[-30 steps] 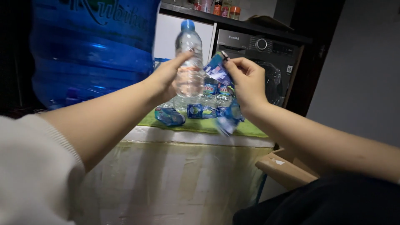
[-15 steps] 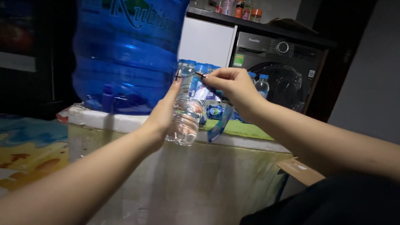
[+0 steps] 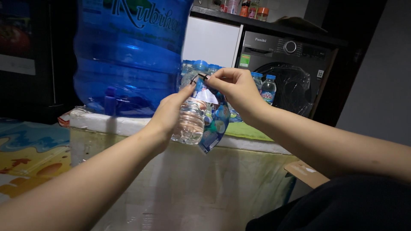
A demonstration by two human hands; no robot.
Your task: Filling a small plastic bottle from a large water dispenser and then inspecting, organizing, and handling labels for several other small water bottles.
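Left hand [image 3: 171,115] grips clear water bottle [image 3: 190,122] at frame centre. Right hand [image 3: 237,92], at 2 o'clock of it, pinches the blue label [image 3: 214,124], half peeled. Judgement: peeling step; next needs steady pull around the bottle.

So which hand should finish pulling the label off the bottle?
Probably the right hand: it already pinches the blue label at its top edge, while the left hand grips the small water bottle.

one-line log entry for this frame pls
left hand: holds water bottle | right hand: pinches blue label, partly peeled | behind: big blue jug, washing machine
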